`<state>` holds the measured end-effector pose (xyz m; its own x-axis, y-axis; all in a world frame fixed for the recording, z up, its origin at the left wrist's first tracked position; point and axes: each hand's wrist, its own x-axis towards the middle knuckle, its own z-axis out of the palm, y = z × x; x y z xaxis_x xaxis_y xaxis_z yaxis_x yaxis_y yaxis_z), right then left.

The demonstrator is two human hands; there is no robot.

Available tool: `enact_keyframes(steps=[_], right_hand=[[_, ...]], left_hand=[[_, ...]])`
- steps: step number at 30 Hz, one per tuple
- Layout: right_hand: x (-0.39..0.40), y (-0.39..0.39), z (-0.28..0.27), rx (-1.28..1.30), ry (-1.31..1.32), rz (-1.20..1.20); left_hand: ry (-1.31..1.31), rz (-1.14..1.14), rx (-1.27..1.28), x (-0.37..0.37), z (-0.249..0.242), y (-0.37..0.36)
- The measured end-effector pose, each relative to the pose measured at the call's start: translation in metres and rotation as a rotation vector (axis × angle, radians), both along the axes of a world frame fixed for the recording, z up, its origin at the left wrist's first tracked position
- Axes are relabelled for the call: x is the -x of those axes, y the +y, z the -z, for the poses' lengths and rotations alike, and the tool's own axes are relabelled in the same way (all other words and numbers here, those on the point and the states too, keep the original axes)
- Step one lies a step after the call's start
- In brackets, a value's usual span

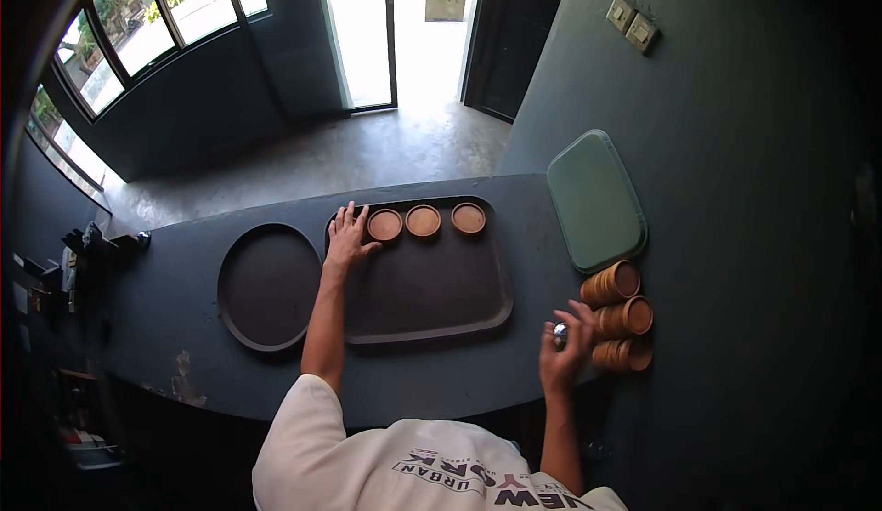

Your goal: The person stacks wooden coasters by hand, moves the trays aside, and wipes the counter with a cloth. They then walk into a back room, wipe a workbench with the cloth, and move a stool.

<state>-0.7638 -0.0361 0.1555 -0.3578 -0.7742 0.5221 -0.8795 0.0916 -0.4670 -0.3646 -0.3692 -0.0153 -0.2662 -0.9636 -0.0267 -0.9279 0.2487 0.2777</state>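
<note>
My left hand (347, 240) rests with fingers spread at the far left corner of a dark rectangular tray (423, 290). Whether anything lies under its palm is hidden. Beside it, three round wooden coasters (385, 225) with raised rims sit in a row along the tray's far edge, the rightmost a little apart. On the right, my right hand (567, 355) has its fingers curled around a shiny silver round object (559, 334), partly hidden. Just right of that hand are three stacks of similar wooden coasters (613, 316) against the wall.
A round dark tray (266, 286) lies left of the rectangular one. Behind the coaster stacks, a green tray (599, 203) leans by the wall (717, 189). Dark small equipment (78, 267) stands at the counter's left end. The counter (432, 378) has a curved front edge.
</note>
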Motion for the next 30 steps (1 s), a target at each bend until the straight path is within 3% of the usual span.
enact_keyframes(steps=[3, 6, 8, 9, 11, 15, 20, 24, 28, 30], right_hand=[[-0.032, -0.069, 0.013, -0.011, -0.137, -0.252], [-0.045, -0.172, 0.062, -0.058, -0.169, -0.394], [-0.05, -0.235, 0.106, -0.104, -0.104, -0.423], [-0.054, -0.25, 0.129, -0.154, -0.014, -0.373], [-0.064, -0.268, 0.161, -0.262, 0.15, -0.272], [-0.073, -0.268, 0.153, -0.456, -0.061, -0.261], [-0.069, -0.239, 0.152, -0.277, -0.06, -0.217], [-0.068, -0.225, 0.177, -0.235, -0.14, -0.185], [-0.067, -0.174, 0.139, -0.374, -0.119, -0.254], [-0.065, -0.139, 0.138, -0.297, -0.085, -0.206]], left_hand=[[0.063, 0.042, 0.069, 0.014, -0.013, 0.023], [0.072, 0.036, 0.32, 0.028, -0.005, 0.027], [0.075, 0.124, 0.331, 0.027, -0.012, 0.029], [0.045, 0.158, 0.497, 0.029, -0.014, 0.032], [0.075, 0.148, 0.433, 0.031, -0.018, 0.034], [0.149, 0.24, 0.432, 0.022, -0.024, 0.033], [0.247, 0.398, 0.484, 0.02, -0.031, 0.029], [0.272, 0.414, 0.313, 0.025, -0.032, 0.02], [0.259, 0.395, 0.345, 0.031, -0.034, 0.029], [0.242, 0.345, 0.351, 0.038, -0.039, 0.041]])
